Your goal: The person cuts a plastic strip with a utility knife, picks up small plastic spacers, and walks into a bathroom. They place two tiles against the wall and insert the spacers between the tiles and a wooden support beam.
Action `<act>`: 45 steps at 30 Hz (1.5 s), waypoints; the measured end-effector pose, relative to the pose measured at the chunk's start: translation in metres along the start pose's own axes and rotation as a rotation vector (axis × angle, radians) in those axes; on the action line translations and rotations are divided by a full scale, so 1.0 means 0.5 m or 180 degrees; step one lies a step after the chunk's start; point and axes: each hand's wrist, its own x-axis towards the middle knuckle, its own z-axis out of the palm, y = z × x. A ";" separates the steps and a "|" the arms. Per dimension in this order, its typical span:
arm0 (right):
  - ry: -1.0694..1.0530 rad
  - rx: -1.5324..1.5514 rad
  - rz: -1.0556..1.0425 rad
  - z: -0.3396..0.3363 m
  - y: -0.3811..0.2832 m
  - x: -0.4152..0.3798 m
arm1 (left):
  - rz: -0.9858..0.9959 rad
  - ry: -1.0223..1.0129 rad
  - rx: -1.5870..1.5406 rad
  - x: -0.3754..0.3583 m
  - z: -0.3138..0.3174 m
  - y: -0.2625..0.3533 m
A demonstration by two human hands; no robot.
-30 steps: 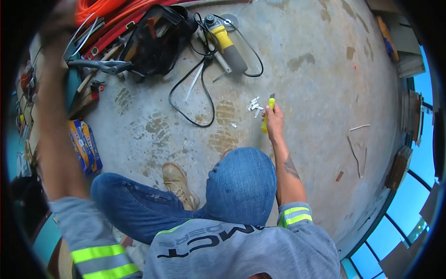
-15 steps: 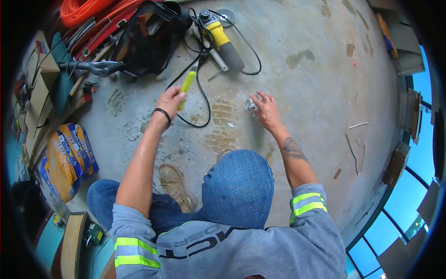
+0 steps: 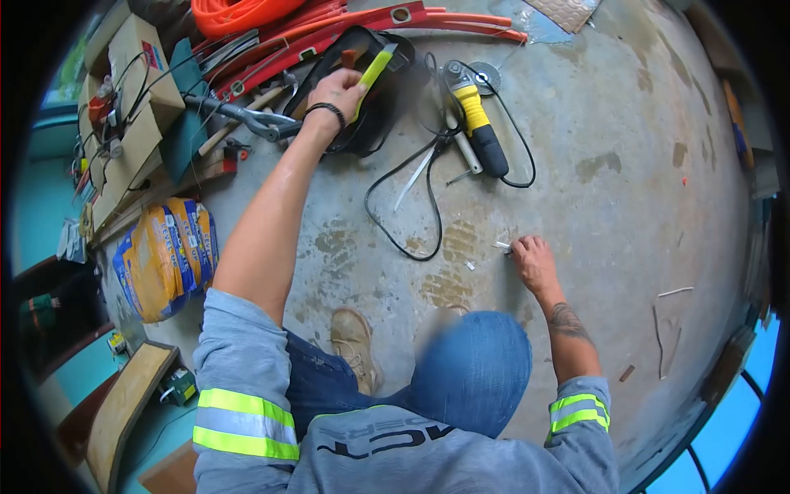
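Note:
My left hand (image 3: pixel 336 97) is closed round a slim yellow-green utility knife (image 3: pixel 374 76), held over the open black tool bag (image 3: pixel 362 136). Down on the concrete, my right hand (image 3: pixel 536 263) has its fingertips pinched together at a small white scrap (image 3: pixel 502 244); a dark bit shows beside it, partly hidden by the fingers. Another white scrap (image 3: pixel 470 266) lies a little to the left. Beyond them rests a yellow and black angle grinder (image 3: pixel 477 123), with its black cord (image 3: pixel 369 206) looped across the floor.
A grinding disc (image 3: pixel 487 77) lies by the grinder. Red levels (image 3: pixel 317 51) and an orange hose coil (image 3: pixel 239 12) are behind the bag. At left sit a blue and yellow sack (image 3: pixel 169 259) and a cardboard box (image 3: pixel 148 78). Bent wire (image 3: pixel 657 329) lies at right.
My left hand has moved forward to the tool bag with the knife. My right hand has lowered to the scraps and its fingers have closed. The view has shifted left.

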 end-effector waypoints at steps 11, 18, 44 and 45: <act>0.0002 -0.0109 0.0503 0.010 -0.013 -0.007 | 0.0815 0.0074 0.0784 0.236 0.065 0.162; -0.0029 0.0120 0.0611 0.014 -0.016 -0.020 | -0.0044 -0.0894 0.3044 0.215 0.045 0.157; 0.0481 0.1862 0.2315 -0.010 -0.079 -0.079 | 0.0557 -0.0720 0.2009 0.190 0.074 0.114; 0.0514 0.2005 0.2363 -0.012 -0.086 -0.081 | 0.0757 -0.0559 0.1731 0.205 0.078 0.102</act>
